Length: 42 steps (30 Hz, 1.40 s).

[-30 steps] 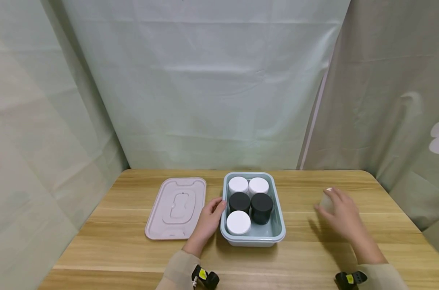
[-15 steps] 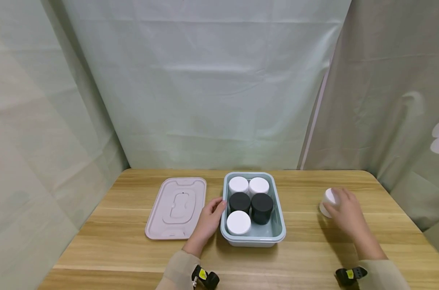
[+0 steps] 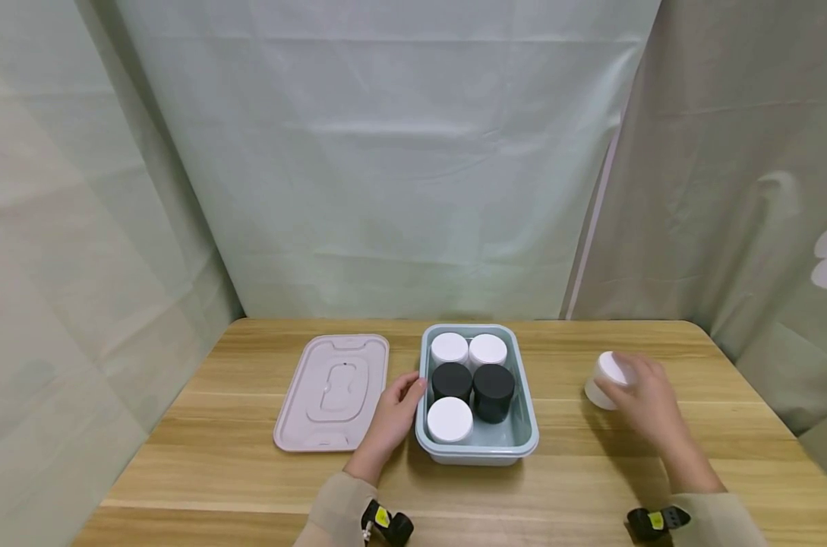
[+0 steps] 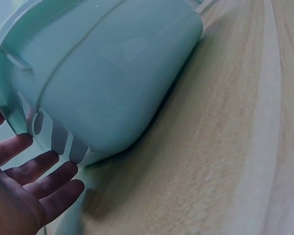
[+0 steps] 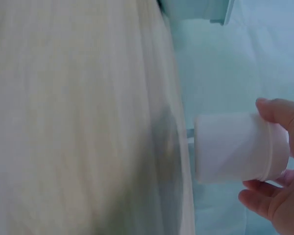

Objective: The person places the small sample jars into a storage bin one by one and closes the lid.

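My right hand [image 3: 648, 399] pinches a white lidded jar [image 3: 606, 384] near its lid, thumb on one side and fingers on the other. In the right wrist view the jar [image 5: 235, 148] shows whole, its base close over the wooden table. At the left side of a pale blue-green plastic box [image 3: 526, 425], my left hand [image 3: 391, 414] rests by the rim. The left wrist view has its fingers [image 4: 56, 200] extended, tips at the box's outer wall. Inside the box stand two black jars [image 3: 493, 382] and several white jars [image 3: 449, 420].
A pale pinkish lid [image 3: 331, 391] lies flat on the wooden table [image 3: 201, 456], left of the box. The box's front right corner holds no jar. Curtains [image 3: 399, 167] hang behind the table and at both sides.
My right hand has turned the white jar, uncovering more of it, and has moved it slightly left. The left hand and the box have stayed in place.
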Tool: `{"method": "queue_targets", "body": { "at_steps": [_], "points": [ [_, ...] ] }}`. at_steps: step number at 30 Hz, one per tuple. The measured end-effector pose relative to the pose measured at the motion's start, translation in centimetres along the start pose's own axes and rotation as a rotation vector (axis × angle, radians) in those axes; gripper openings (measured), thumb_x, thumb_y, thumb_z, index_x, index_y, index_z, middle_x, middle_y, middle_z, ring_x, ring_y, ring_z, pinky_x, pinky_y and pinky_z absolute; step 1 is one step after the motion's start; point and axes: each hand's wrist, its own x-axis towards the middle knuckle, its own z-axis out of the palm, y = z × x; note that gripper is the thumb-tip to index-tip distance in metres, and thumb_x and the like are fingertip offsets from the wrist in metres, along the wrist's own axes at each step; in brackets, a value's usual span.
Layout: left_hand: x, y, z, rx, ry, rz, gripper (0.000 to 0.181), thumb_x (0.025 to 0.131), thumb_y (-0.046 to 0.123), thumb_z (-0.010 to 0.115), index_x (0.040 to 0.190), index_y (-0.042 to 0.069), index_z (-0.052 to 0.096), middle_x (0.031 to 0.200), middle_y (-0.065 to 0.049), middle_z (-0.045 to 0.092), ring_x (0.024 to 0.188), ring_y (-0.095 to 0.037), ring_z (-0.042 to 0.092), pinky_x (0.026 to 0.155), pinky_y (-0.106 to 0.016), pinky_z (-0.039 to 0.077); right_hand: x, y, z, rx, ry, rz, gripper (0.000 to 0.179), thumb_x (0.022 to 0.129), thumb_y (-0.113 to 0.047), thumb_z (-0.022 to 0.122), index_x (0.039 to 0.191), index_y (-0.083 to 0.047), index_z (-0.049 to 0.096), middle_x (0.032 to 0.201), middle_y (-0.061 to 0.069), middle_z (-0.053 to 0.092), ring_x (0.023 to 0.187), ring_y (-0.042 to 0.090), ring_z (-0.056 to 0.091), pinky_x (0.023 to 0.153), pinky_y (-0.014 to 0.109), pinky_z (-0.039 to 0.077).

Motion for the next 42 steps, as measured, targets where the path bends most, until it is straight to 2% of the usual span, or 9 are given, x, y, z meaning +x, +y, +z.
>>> {"method": "queue_targets", "body": {
  "at_steps": [6,12,17,22,24,31,34,38,42],
  "points": [
    [0.0,0.0,0.0,0.014,0.003,-0.008,0.042,0.097,0.031,0.051,0.126,0.002,0.056,0.12,-0.014,0.062,0.111,-0.024,0.056,0.096,-0.04,0.046,0.0,-1.4,0.0,0.033,0.063,-0.084,0.053,0.084,-0.025,0.072,0.123,0.006,0.054,0.124,0.03,0.051,0.111,0.044,0.047,0.081,0.054,0.042],
    [0.2,-0.1,0.0,0.026,0.004,-0.007,0.042,0.097,0.033,0.051,0.125,0.002,0.057,0.118,-0.014,0.062,0.109,-0.023,0.057,0.094,-0.038,0.047,-0.2,-2.9,0.5,0.077,0.117,-0.179,0.05,0.078,-0.019,0.077,0.117,0.006,0.059,0.118,0.027,0.058,0.107,0.041,0.052,0.079,0.043,0.041],
    [0.2,-0.1,-0.1,0.016,0.002,-0.01,0.041,0.097,0.032,0.051,0.125,0.002,0.057,0.119,-0.014,0.062,0.109,-0.023,0.057,0.095,-0.038,0.046,-0.4,-4.0,1.2,0.108,0.127,-0.248,0.049,0.074,-0.016,0.08,0.114,0.004,0.062,0.114,0.024,0.061,0.103,0.037,0.054,0.078,0.032,0.041],
    [0.2,0.0,-0.1,0.016,0.004,-0.016,0.041,0.097,0.032,0.051,0.125,0.003,0.057,0.12,-0.014,0.062,0.111,-0.024,0.056,0.097,-0.041,0.045,-0.6,-5.2,1.8,0.121,0.093,-0.278,0.049,0.074,-0.019,0.08,0.115,0.002,0.062,0.117,0.021,0.06,0.104,0.034,0.054,0.075,0.022,0.044],
    [0.2,-0.1,-0.1,0.016,0.003,-0.022,0.041,0.097,0.033,0.051,0.126,0.004,0.057,0.121,-0.013,0.062,0.112,-0.025,0.056,0.098,-0.042,0.044,-0.7,-5.6,2.1,0.119,0.085,-0.29,0.049,0.074,-0.019,0.081,0.115,0.002,0.062,0.118,0.02,0.06,0.105,0.033,0.054,0.076,0.024,0.046],
    [0.2,-0.1,-0.1,0.015,-0.002,-0.022,0.042,0.097,0.033,0.051,0.126,0.003,0.057,0.122,-0.014,0.061,0.113,-0.025,0.055,0.099,-0.043,0.044,-1.0,-6.9,2.9,0.096,0.098,-0.356,0.05,0.07,-0.016,0.083,0.113,-0.002,0.063,0.121,0.02,0.059,0.109,0.034,0.055,0.08,0.045,0.047],
    [0.2,-0.1,-0.1,0.02,0.0,-0.015,0.043,0.097,0.034,0.051,0.126,0.003,0.057,0.121,-0.014,0.062,0.112,-0.025,0.056,0.099,-0.042,0.044,-1.0,-7.2,2.9,0.099,0.113,-0.372,0.05,0.069,-0.013,0.083,0.114,-0.002,0.063,0.122,0.021,0.058,0.109,0.035,0.055,0.079,0.046,0.048],
    [0.2,-0.1,0.0,0.027,0.003,-0.008,0.043,0.097,0.034,0.051,0.125,0.002,0.058,0.12,-0.015,0.062,0.111,-0.025,0.056,0.097,-0.041,0.045,-1.0,-7.5,2.8,0.113,0.129,-0.381,0.05,0.068,-0.011,0.083,0.114,-0.003,0.063,0.125,0.02,0.056,0.112,0.036,0.054,0.081,0.036,0.047],
    [0.1,0.0,-0.1,0.024,0.004,-0.017,0.042,0.097,0.033,0.052,0.125,0.003,0.058,0.12,-0.014,0.062,0.112,-0.024,0.056,0.098,-0.042,0.045,-1.2,-7.8,2.6,0.125,0.148,-0.402,0.051,0.066,-0.01,0.084,0.112,-0.004,0.064,0.125,0.019,0.057,0.113,0.035,0.054,0.086,0.013,0.04]
  ]
}}
